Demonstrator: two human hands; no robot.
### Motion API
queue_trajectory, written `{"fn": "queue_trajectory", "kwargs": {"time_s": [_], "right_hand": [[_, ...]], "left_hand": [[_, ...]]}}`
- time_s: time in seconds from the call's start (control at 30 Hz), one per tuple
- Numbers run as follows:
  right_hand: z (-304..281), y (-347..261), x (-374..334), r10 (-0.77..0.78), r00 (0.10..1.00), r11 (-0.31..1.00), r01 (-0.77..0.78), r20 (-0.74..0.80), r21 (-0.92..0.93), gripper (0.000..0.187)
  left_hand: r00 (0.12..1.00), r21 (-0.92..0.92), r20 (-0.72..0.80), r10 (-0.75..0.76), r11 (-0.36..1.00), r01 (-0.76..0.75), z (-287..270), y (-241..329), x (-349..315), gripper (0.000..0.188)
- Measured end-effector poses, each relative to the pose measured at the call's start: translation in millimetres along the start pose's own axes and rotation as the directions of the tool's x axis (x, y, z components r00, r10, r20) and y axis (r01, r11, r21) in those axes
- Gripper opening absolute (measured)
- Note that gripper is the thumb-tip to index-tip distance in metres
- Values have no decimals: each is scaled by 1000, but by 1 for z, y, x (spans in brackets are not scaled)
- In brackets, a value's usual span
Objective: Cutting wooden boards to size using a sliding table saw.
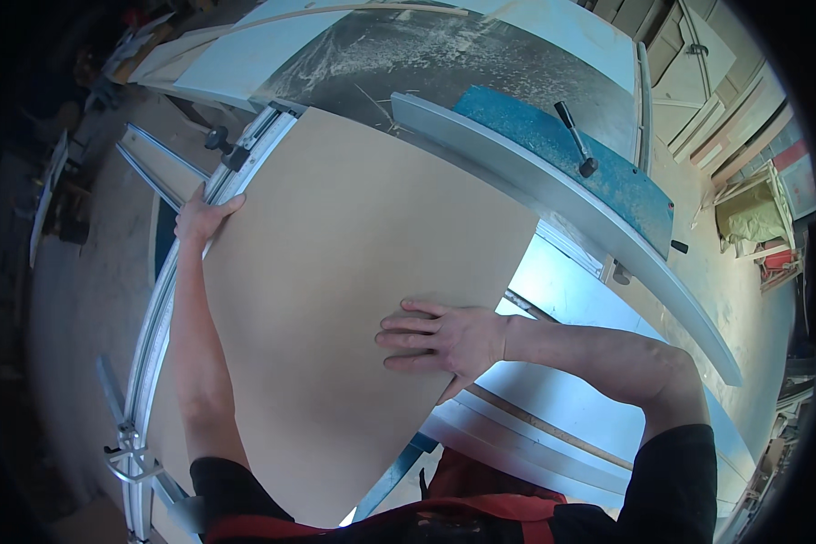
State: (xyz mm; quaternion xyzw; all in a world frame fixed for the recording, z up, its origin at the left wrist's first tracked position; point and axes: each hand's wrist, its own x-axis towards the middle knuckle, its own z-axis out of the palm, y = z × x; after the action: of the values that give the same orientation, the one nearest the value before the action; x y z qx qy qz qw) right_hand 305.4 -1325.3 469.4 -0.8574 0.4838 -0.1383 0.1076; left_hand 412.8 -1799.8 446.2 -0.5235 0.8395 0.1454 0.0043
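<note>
A large light-brown board lies flat across a sliding table saw. My left hand is at the board's left edge, closed over the aluminium rail, its thumb reaching onto the board. Flat on the board near its right edge rests my right hand, fingers stretched out and a little apart. Along the board's far right side stands a long grey fence. A black clamp knob sits on the rail just beyond my left hand. The saw blade cannot be made out.
Behind the fence is a blue housing with a black lever. Sawdust covers the dark tabletop at the far side. A metal bracket is fixed low on the rail. Wooden panels lean at the far right.
</note>
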Motion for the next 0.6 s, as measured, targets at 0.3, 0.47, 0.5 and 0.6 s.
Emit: {"fn": "queue_trajectory", "kwargs": {"time_s": [0.3,0.47,0.5,0.6], "right_hand": [[-2,50,31,-20,1000,1000,20,-15,9,87],[4,68,44,-34,998,999,34,-47,2,91],[6,71,47,-39,998,999,40,-57,5,93],[8,83,54,-39,995,999,37,-89,-21,88]], "left_hand": [[1000,-82,17,20,996,-19,-1,-20,69,122],[999,-94,-7,34,995,-34,-4,-20,89,120],[999,-95,-14,38,995,-39,-6,-21,92,120],[998,-161,14,68,985,-65,-11,-10,95,120]]}}
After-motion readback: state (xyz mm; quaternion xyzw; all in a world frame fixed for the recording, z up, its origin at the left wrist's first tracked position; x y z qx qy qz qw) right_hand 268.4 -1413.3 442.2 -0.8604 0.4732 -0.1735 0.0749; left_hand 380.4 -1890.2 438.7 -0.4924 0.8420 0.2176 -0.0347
